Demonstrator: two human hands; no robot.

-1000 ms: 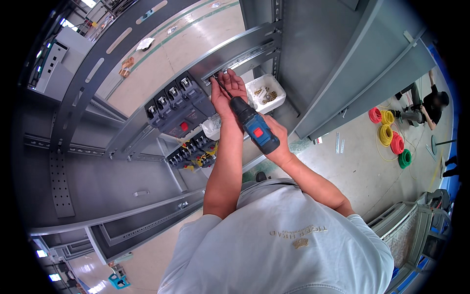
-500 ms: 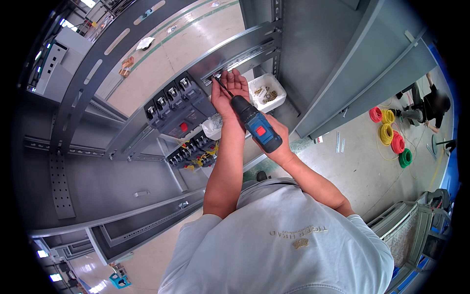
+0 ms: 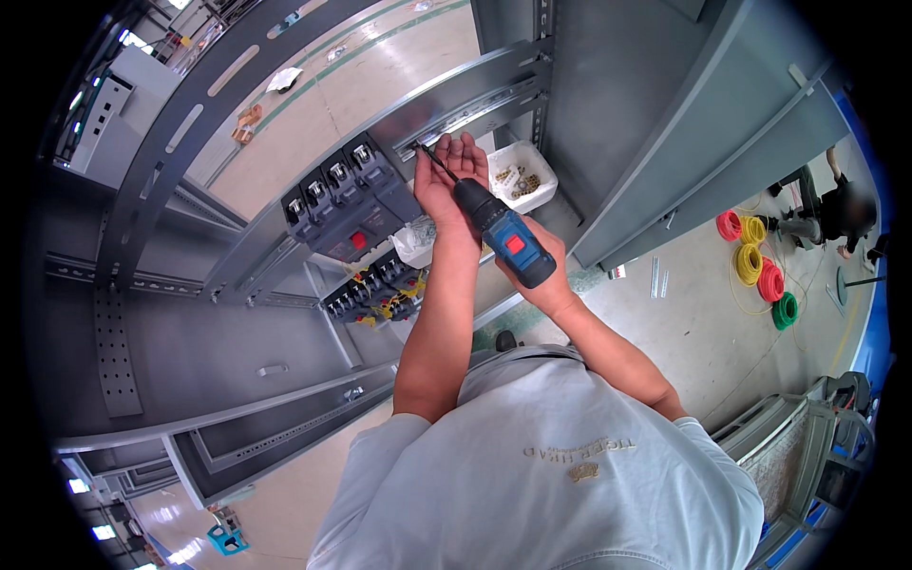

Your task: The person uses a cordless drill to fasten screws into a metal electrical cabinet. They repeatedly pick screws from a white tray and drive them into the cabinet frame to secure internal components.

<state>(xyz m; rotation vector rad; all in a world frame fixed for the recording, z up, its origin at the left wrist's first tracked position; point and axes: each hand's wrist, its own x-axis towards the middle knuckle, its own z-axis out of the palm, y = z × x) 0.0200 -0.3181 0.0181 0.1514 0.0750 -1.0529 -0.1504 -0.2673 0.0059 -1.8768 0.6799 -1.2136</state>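
In my right hand (image 3: 543,271) is a blue and black cordless drill (image 3: 513,242), its long bit (image 3: 437,165) pointing up and left. The bit's tip reaches a slotted metal rail (image 3: 475,112) on a grey crossbar of the cabinet. My left hand (image 3: 450,185) is palm up beside the bit, fingers stretched and slightly curled, the bit passing over it. Any small fastener at the tip is too small to make out. Left of this hand, a dark grey circuit breaker (image 3: 353,209) with a red button is mounted on the frame.
A white bin (image 3: 532,190) of small brass-coloured parts stands just right of my left hand. Lower down sit smaller breakers with yellow wires (image 3: 380,290). The grey cabinet panel (image 3: 693,142) rises on the right. Beyond it are coloured wire coils (image 3: 749,261) and another person (image 3: 836,204).
The drill and my right hand have shifted slightly right and down. My left hand has moved a little to the right, its palm still up by the bit.
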